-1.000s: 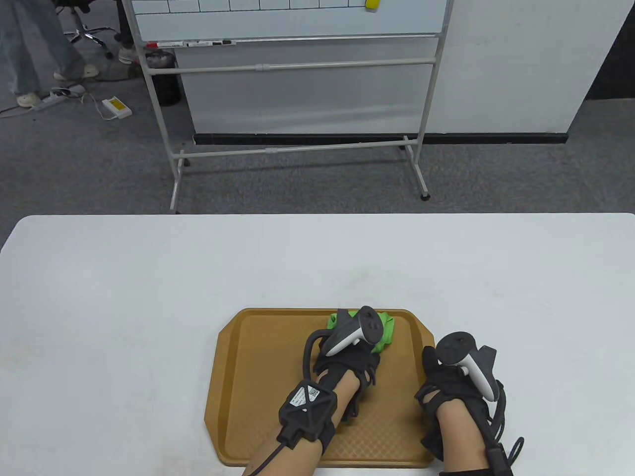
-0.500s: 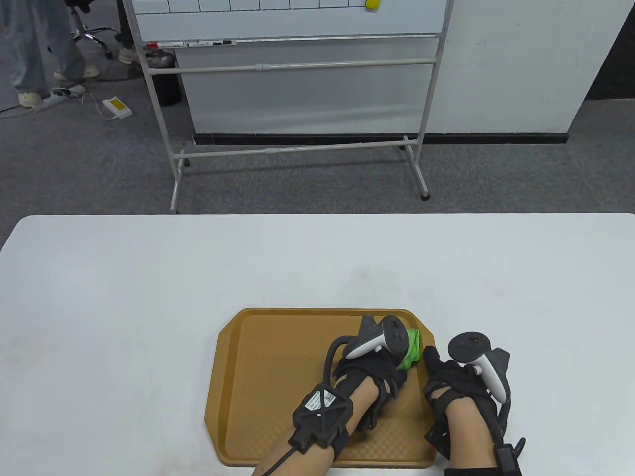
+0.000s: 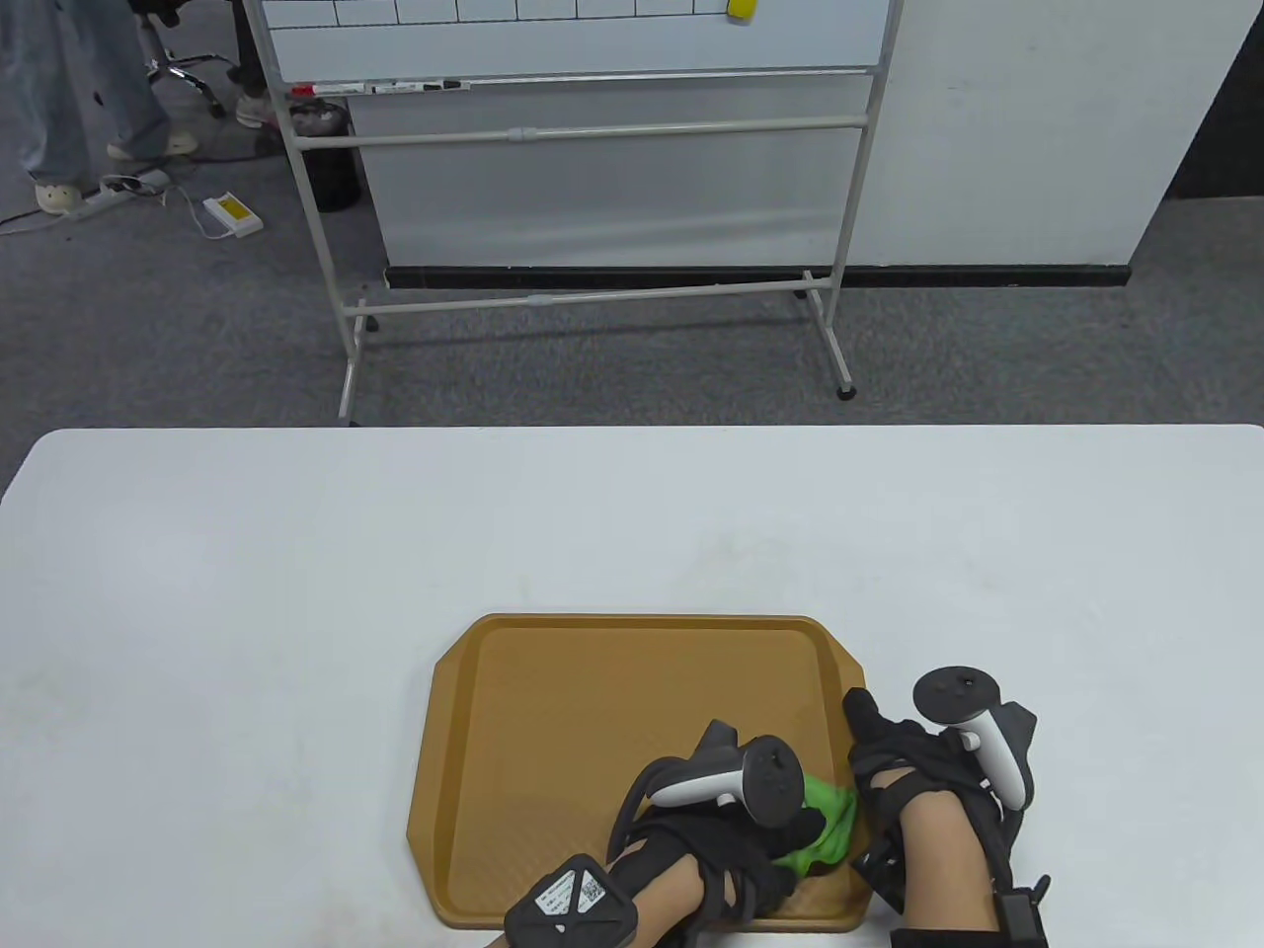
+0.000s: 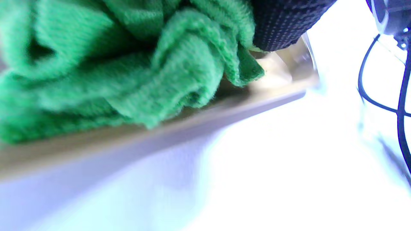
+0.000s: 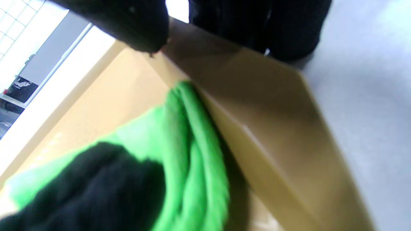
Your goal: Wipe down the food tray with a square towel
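Note:
A brown food tray lies near the table's front edge. My left hand presses a bunched green towel onto the tray's near right corner. The towel fills the left wrist view, lying against the tray's rim. My right hand holds the tray's right rim. In the right wrist view its fingertips grip the rim, with the towel just inside.
The white table extends left, right and behind the tray. A whiteboard stand stands on the floor beyond the table. A person's legs are at the far left.
My left hand has dragged the towel from the tray's far right corner along the right side to the near right corner. My right hand stayed on the right rim, shifting slightly nearer.

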`<act>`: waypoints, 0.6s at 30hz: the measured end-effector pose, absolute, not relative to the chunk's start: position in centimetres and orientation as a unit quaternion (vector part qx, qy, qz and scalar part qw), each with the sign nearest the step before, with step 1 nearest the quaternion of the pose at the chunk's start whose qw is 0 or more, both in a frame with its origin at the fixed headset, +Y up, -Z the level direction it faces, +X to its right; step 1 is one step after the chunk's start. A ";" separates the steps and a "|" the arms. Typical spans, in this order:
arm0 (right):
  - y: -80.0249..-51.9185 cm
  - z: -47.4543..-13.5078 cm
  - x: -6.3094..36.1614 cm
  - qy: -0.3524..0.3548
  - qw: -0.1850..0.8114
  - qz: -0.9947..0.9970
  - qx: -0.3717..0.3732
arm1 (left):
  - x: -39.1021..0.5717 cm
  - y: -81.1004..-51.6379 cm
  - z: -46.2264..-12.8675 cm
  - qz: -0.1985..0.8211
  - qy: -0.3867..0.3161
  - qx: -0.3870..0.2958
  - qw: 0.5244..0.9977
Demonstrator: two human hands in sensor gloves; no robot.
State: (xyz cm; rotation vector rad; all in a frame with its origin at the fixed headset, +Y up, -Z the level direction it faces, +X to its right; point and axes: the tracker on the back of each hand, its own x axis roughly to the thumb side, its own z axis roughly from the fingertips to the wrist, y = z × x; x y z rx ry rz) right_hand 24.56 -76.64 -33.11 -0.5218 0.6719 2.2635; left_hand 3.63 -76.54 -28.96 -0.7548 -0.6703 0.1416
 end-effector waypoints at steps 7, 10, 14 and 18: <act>-76.4 -33.6 23.4 0.269 0.263 0.908 -0.183 | 3.0 -76.5 -27.7 0.049 -0.332 -0.340 0.879; -76.3 -33.5 22.9 0.266 0.253 0.912 -0.185 | 2.0 -76.3 -27.6 0.053 -0.329 -0.354 0.874; -76.4 -33.4 22.9 0.260 0.254 0.913 -0.187 | -0.1 -76.0 -27.1 0.043 -0.325 -0.349 0.878; -76.5 -33.2 22.6 0.259 0.245 0.916 -0.184 | -3.3 -75.6 -26.6 0.037 -0.306 -0.352 0.884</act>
